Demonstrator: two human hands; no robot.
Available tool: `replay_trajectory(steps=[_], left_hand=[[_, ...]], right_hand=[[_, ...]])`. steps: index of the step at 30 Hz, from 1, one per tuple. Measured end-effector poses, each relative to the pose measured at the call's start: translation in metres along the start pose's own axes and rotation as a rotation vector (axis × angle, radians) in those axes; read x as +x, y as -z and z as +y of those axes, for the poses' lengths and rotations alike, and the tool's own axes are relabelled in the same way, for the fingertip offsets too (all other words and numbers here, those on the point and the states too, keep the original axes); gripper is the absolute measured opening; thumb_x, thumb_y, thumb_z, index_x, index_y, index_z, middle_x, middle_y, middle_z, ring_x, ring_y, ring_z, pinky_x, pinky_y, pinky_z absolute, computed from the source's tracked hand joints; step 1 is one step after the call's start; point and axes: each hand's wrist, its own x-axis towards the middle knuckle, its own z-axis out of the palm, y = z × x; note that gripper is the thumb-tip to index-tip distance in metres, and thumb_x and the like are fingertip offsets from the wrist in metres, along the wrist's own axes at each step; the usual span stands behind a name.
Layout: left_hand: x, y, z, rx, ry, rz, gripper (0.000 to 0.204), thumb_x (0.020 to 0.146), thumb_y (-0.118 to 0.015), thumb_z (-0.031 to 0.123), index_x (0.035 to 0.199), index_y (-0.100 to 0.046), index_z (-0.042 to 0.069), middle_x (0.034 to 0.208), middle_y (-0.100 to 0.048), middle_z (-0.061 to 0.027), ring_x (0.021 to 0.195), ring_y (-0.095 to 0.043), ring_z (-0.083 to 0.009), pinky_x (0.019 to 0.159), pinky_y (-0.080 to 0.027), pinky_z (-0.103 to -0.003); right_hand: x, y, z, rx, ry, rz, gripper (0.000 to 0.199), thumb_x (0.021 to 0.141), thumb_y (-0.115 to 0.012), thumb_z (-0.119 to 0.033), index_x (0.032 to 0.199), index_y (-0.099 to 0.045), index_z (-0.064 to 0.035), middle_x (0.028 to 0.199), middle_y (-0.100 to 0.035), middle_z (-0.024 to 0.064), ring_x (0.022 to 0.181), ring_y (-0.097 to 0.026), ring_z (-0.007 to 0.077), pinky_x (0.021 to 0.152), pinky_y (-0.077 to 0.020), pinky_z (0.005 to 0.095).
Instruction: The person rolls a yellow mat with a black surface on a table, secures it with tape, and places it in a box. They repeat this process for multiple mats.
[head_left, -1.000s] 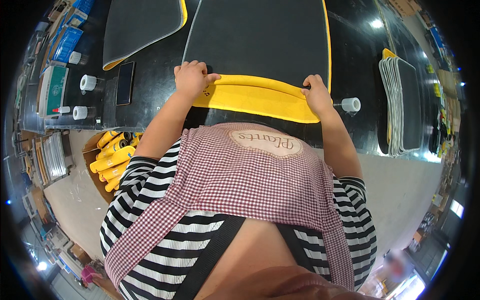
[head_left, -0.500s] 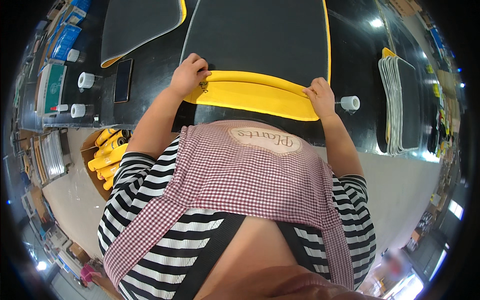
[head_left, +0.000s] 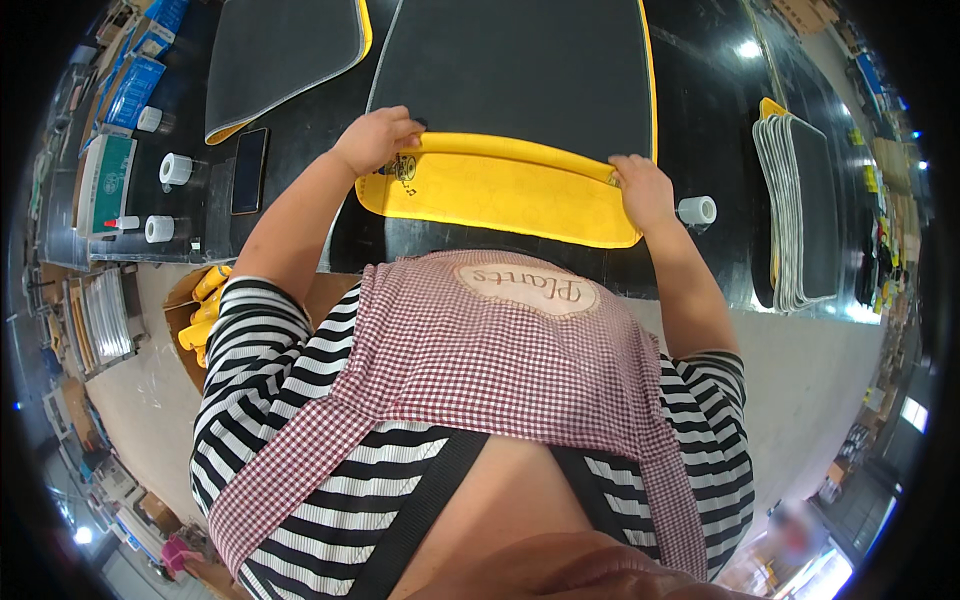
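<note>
Covering the upper half of the view, the black table (head_left: 700,120) supports the work; clock positions are read from the view's centre. At 12 o'clock the mat (head_left: 520,75) lies dark side up, probably laid flat so its near end can be reached with both arms. A second mat (head_left: 285,65) lies at 11 o'clock, and a stack (head_left: 808,210) of similar sheets sits between 2 and 3, likely set aside to leave elbow room. At 9 o'clock, below the table, a carton (head_left: 182,295) holds yellow rolls (head_left: 203,312).

The yellow panel (head_left: 500,195) is at 12 o'clock, at the mat's near end, its far edge raised into a ridge. Whether panel and mat are joined cannot be told.

The left hand (head_left: 378,140), at 11 o'clock, pinches one ridge end, fingers curled narrow; the right hand (head_left: 645,192), at 2 o'clock, pinches the other. Gripping both ends presumably keeps the ridge straight and even.

A phone (head_left: 249,171) lies at 10 o'clock. Smallest is the red-capped bottle (head_left: 127,222), between 9 and 10.
</note>
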Motion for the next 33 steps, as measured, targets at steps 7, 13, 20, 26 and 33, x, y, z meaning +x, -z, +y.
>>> replay_trajectory(steps=[7, 13, 20, 26, 33], left_hand=[[0.016, -0.007, 0.036, 0.426, 0.003, -0.048, 0.035, 0.086, -0.063, 0.006, 0.120, -0.070, 0.008, 0.106, -0.061, -0.0077, 0.103, -0.062, -0.0279, 0.088, -0.055, -0.040], [-0.028, -0.064, 0.075, 0.400, 0.211, 0.184, 0.066, 0.098, -0.060, 0.034, 0.157, -0.045, 0.010, 0.152, -0.048, -0.0219, 0.143, -0.043, -0.0413, 0.119, -0.030, -0.058], [0.095, -0.037, 0.026, 0.299, 0.320, 0.121, 0.072, 0.102, -0.051, 0.064, 0.160, -0.044, 0.022, 0.172, -0.027, -0.0156, 0.160, -0.019, -0.0380, 0.125, -0.009, -0.067], [0.165, 0.001, -0.014, 0.154, 0.241, 0.126, 0.050, 0.100, -0.060, 0.055, 0.135, -0.068, 0.021, 0.147, -0.054, -0.0116, 0.142, -0.045, -0.0325, 0.118, -0.037, -0.048], [0.152, -0.021, 0.017, 0.151, 0.148, 0.146, 0.025, 0.097, -0.067, 0.033, 0.102, -0.075, 0.011, 0.103, -0.068, -0.0089, 0.110, -0.064, -0.0314, 0.101, -0.049, -0.046]], right_hand=[[-0.004, -0.002, -0.038, -0.167, -0.124, -0.063, 0.035, 0.093, -0.063, -0.011, 0.127, -0.068, -0.0039, 0.115, -0.068, 0.0145, 0.108, -0.065, 0.0338, 0.094, -0.0545, 0.0413], [-0.032, -0.011, -0.082, -0.080, -0.203, -0.034, 0.073, 0.100, -0.064, -0.046, 0.159, -0.041, -0.0101, 0.160, -0.036, 0.0351, 0.151, -0.034, 0.0477, 0.125, -0.0268, 0.0569], [0.081, -0.029, -0.008, -0.065, -0.294, -0.053, 0.073, 0.102, -0.057, -0.055, 0.163, -0.037, -0.0189, 0.171, -0.026, 0.0188, 0.161, -0.017, 0.0364, 0.129, -0.0080, 0.0572], [0.150, -0.007, 0.015, 0.244, -0.233, 0.050, 0.034, 0.101, -0.066, -0.037, 0.120, -0.072, -0.0092, 0.128, -0.066, 0.0134, 0.125, -0.058, 0.0320, 0.110, -0.0438, 0.0448], [0.083, -0.061, 0.004, 0.189, -0.081, 0.371, 0.056, 0.088, -0.079, -0.019, 0.138, -0.060, -0.0042, 0.138, -0.062, 0.0176, 0.133, -0.054, 0.0363, 0.122, -0.0343, 0.0502]])
